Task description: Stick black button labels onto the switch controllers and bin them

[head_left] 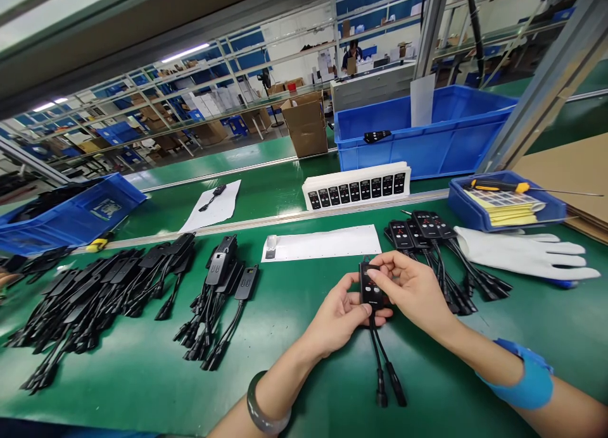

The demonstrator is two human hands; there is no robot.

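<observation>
My left hand (pixel 334 316) is wrapped around a small black controller box (pixel 372 297), its thumb low on the front. Two short cables with plugs hang from the box toward me. The thumb of my right hand (pixel 414 292) presses on the upper front of the same box, with fingers bent around its top. Red marks and white buttons show on the face; its upper part is hidden. Just beyond lies a white label backing strip (pixel 327 243) with a single label (pixel 271 247) at its left end. To the right sits a pile of similar labelled controllers (pixel 430 226).
Left are a small group of controllers (pixel 218 267), a larger heap (pixel 114 270) and a blue bin (pixel 102 207). A row of label sheets (pixel 356 188) stands behind the strip. A white glove (pixel 517 251), a blue tray (pixel 506 223) with a screwdriver (pixel 498 185), and a large blue crate (pixel 418 150) are right.
</observation>
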